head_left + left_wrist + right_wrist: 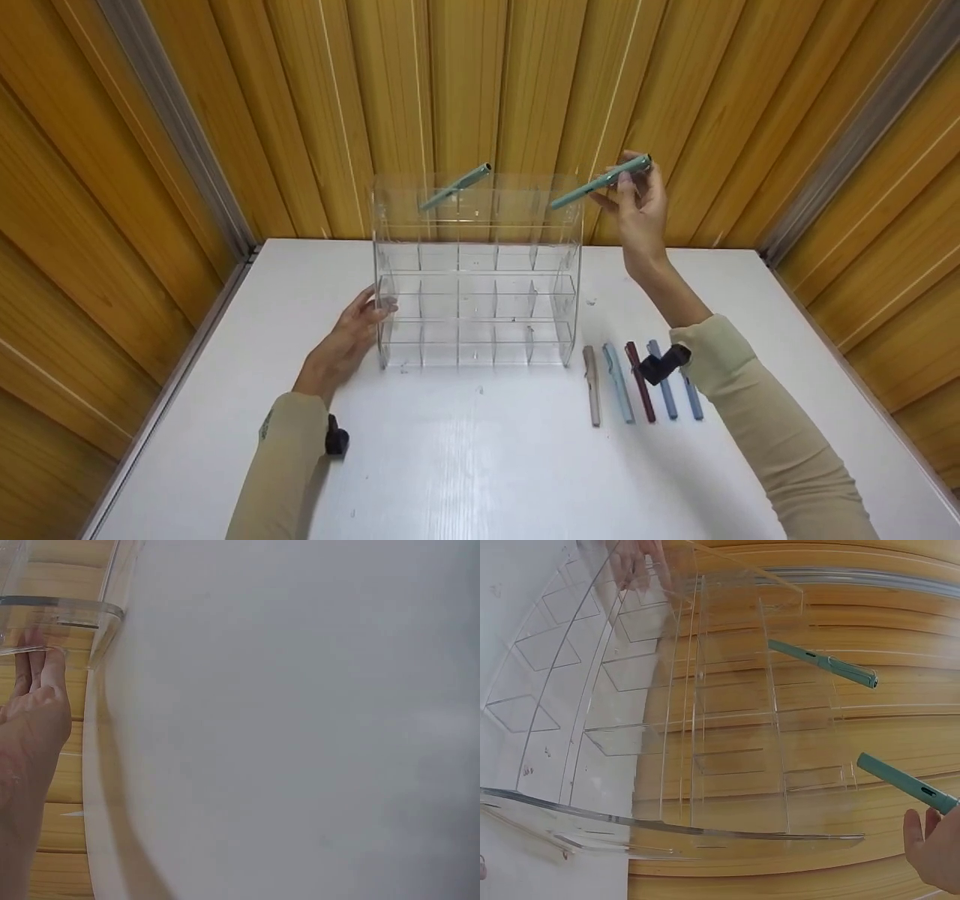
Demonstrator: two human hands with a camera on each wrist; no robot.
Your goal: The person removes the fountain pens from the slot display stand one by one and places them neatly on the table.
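Observation:
A clear acrylic pen rack (476, 358) with tiered compartments stands upright on the white table. My left hand (346, 337) grips its left side edge; in the left wrist view the fingers (52, 675) reach up to the clear panel. My right hand (643, 214) pinches a green pen (592, 187) between thumb and fingers, above and right of the rack's top tier. The pen is tilted, its lower end close to the rack's upper right corner. A second green pen (455, 187) leans in the top tier, also plain in the right wrist view (821, 662).
Several pens lie side by side right of the rack: beige (592, 390), light blue (619, 386), dark red (641, 386) and bluish ones (667, 397), partly hidden by the right wrist's black camera (664, 365) and sleeve. Yellow wood-look walls (465, 90) enclose the table (450, 465).

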